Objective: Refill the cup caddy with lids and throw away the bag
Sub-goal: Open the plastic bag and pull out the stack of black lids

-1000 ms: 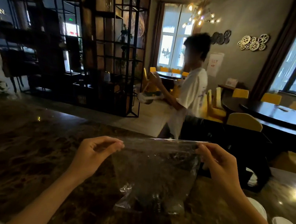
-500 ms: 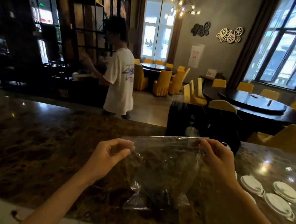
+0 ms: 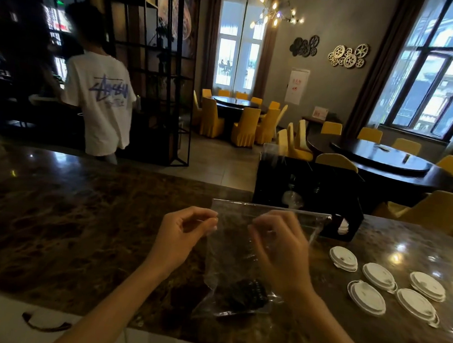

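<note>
I hold a clear plastic bag (image 3: pixel 230 254) upright over the dark marble counter (image 3: pixel 81 231). My left hand (image 3: pixel 183 232) pinches its top left corner. My right hand (image 3: pixel 279 244) grips the top edge near the middle, and the bag's right corner sticks out past it. Something dark lies at the bottom of the bag. Several white lids (image 3: pixel 366 296) lie flat on the counter to the right. The black cup caddy (image 3: pixel 309 193) stands at the counter's far edge, just behind the bag, with clear cups showing inside.
A person in a white T-shirt (image 3: pixel 101 101) stands beyond the counter on the left, back turned, by a black metal shelf (image 3: pixel 162 70). Round dark tables with yellow chairs (image 3: pixel 244 127) fill the room behind. A white drawer front with a handle (image 3: pixel 46 322) sits below the counter edge.
My right hand has slid left along the bag's top edge toward my left hand. The view has swung right, bringing more white lids into sight. The person has walked left.
</note>
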Tool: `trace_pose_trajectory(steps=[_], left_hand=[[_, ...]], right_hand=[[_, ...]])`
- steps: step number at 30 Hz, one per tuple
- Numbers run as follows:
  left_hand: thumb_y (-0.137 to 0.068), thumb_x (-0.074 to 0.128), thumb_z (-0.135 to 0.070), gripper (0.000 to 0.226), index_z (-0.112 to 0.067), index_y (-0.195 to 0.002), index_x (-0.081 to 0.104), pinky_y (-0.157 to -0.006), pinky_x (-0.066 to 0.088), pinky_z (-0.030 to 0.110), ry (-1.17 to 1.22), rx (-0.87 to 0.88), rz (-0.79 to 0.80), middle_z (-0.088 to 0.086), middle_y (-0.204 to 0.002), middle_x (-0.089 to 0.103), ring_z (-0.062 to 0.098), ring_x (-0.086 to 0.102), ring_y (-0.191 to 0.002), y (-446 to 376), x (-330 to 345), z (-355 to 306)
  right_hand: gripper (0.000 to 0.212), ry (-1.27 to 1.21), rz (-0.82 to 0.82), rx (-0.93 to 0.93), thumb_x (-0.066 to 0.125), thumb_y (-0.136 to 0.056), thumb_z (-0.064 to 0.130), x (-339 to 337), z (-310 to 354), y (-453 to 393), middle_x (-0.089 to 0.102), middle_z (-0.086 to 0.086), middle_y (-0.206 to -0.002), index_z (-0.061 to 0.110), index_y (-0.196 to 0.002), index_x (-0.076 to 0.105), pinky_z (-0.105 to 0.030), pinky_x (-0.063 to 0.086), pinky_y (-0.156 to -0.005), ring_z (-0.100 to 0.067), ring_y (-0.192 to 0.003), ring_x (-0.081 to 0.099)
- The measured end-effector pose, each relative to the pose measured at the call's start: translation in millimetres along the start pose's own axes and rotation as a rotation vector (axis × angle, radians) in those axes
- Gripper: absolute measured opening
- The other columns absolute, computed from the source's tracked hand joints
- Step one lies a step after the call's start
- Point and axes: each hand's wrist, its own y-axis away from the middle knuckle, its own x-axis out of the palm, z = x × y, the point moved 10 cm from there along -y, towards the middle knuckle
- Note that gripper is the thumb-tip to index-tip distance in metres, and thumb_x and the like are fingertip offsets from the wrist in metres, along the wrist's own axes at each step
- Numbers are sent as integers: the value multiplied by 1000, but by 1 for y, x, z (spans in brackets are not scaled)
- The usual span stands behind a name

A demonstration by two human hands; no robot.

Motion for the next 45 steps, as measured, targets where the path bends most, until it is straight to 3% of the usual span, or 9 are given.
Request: trace_pose_trajectory(steps=[6,12,22,27,32,34,39,42,45], left_hand=[[-85,73,-24,21,-23,-106,79,-83,59,22,-52,91,58,-13,-100,79,6,74,-96,4,14,-16],[-86,72,-1,25,-15,-105,79,-81,57,17,-60,145,125,-8,-101,78,6,73,-96,3,23,-25],[-82,75,-19,21,-17,-102,79,-82,57,17,3,112,91,-10,-98,79,7,74,-95,-1,10,-18],[-85,77,-11,22,-24,-102,79,-83,58,19,-73,101,48,-14,-98,79,4,74,-94,-4,-2,-14],[-83,79,-16,53,-27,-132,62,-85,54,12,-409,409,59,-14,-119,64,2,64,-104,-7,6,-56],[-85,78,-17,49,-23,-131,63,-89,54,16,-451,484,74,-10,-123,65,2,63,-108,-13,11,-71],[-83,79,-11,20,-11,-102,78,-84,58,25,-465,577,15,1,-102,75,8,70,-97,-25,8,-84],[-83,77,-15,19,-12,-102,77,-85,57,20,-446,561,7,-2,-101,74,4,69,-95,-28,4,-77],[-81,78,-27,40,-19,-119,68,-81,55,13,-399,403,36,-10,-109,69,1,68,-92,-33,3,-58]], right_hand=[[40,-157,59,48,65,-95,43,28,27,7,66,3,-118,13,-121,69,-30,62,-77,-11,-101,68],[32,-143,-76,57,67,-93,39,14,30,8,69,4,-107,14,-114,71,-22,61,-67,-4,-89,69],[34,-98,-109,13,75,-88,6,9,24,-3,65,11,-103,21,-115,61,-6,52,-73,12,-88,62],[27,-163,-101,30,62,-94,27,6,19,-17,71,2,-102,16,-118,60,-17,61,-61,1,-84,74],[19,-65,-79,-90,65,-97,15,16,31,-23,69,5,-102,5,-114,65,-9,55,-74,-1,-88,67],[21,-84,-65,-84,68,-95,12,22,31,-25,69,4,-105,4,-115,66,-5,52,-77,5,-93,65],[34,-60,-52,-79,67,-91,30,30,24,-27,68,1,-107,5,-116,67,-13,55,-72,-3,-86,65],[28,19,-63,-84,66,-92,27,31,14,-26,71,-5,-104,4,-107,73,-31,62,-67,-16,-85,69],[18,46,-61,-63,73,-90,17,32,4,-27,72,-7,-101,4,-102,76,-42,62,-66,-23,-87,70]])
